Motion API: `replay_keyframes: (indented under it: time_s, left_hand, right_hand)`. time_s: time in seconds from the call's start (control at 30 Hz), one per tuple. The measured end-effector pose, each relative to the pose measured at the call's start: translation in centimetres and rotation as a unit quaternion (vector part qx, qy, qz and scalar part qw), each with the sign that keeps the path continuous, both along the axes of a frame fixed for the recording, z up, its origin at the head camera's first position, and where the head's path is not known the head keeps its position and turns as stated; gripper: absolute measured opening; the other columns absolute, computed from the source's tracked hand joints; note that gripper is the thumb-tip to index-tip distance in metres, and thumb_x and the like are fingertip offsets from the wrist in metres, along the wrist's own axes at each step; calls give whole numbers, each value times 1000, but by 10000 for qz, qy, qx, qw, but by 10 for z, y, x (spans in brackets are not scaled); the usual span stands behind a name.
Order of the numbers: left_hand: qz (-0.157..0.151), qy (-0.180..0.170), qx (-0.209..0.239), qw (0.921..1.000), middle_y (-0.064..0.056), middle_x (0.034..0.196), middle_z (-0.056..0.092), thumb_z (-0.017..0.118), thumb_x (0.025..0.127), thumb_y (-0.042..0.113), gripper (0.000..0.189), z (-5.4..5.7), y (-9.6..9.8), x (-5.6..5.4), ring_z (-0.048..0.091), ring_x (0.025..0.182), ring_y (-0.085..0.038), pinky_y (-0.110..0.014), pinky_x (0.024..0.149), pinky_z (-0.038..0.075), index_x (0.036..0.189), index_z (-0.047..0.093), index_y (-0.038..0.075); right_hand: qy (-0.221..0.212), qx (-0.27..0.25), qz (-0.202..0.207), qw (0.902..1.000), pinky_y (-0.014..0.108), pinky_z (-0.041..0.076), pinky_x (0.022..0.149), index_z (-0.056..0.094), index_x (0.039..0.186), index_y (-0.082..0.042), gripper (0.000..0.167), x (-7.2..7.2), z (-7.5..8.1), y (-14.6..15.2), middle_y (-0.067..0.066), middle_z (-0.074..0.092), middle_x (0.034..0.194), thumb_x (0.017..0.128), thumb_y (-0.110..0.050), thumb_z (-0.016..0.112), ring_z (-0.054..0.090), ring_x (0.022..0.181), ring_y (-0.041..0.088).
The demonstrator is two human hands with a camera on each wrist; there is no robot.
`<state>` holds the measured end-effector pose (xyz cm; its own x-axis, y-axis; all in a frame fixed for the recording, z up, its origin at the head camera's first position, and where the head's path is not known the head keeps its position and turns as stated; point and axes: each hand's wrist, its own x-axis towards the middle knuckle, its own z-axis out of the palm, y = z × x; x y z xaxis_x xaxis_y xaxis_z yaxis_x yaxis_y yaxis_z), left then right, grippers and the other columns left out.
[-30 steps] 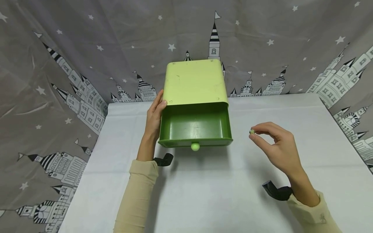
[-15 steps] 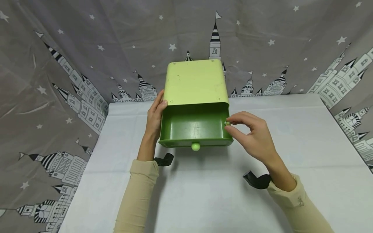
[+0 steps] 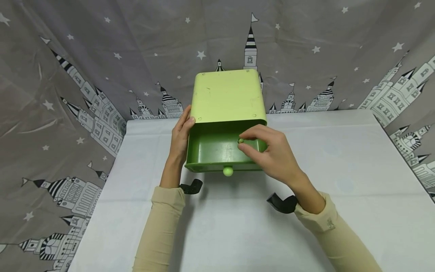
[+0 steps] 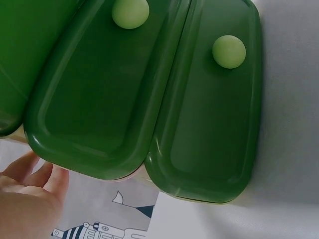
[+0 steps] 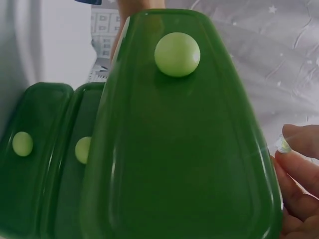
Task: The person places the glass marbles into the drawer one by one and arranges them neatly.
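Observation:
A small cabinet [image 3: 229,96] with a yellow-green casing stands on the table, its green top drawer [image 3: 212,147] pulled out. The drawer has a round light-green knob [image 3: 228,171]. Along the casing's left side lies my left hand [image 3: 178,139], fingers against the wall and thumb at the front top corner. My right hand [image 3: 273,153] is above the right part of the pulled-out drawer. Between thumb and forefinger it pinches a small glassy green marble [image 3: 240,141]; the marble [image 5: 283,144] looks clear with yellow-green inside in the right wrist view.
Below the pulled-out drawer are two closed drawers with knobs, a middle drawer [image 4: 99,94] and a bottom drawer [image 4: 212,114]. A white cloth [image 3: 217,226] covers the table. Behind hangs a grey curtain [image 3: 136,34] printed with castles and stars.
My right hand has moved left with the marble, from beside the cabinet to over the pulled-out drawer. The left hand and the cabinet have stayed in place.

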<state>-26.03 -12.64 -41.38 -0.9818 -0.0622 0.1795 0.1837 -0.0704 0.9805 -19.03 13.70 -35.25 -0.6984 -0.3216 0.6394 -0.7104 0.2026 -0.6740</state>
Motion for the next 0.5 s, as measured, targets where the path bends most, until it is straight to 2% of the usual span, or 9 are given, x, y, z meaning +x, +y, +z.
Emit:
replay_keyframes:
  time_s: [0.27,0.5]
  left_hand:
    - [0,-23,-6,10000,3,155,38,55,97,32,62,1,0,1,37,138,-16,-42,108,35,155,37,19]
    - [43,-58,44,10000,3,155,38,56,96,31,64,1,0,0,37,138,-17,-43,107,36,155,37,17]
  right_hand:
    - [273,101,-91,9995,32,50,80,74,95,2,15,-3,5,-13,6,70,93,80,1,78,65,88,23]
    - [291,241,-258,9990,35,51,83,73,99,4,21,-4,3,-13,10,70,97,80,-2,80,65,92,24]
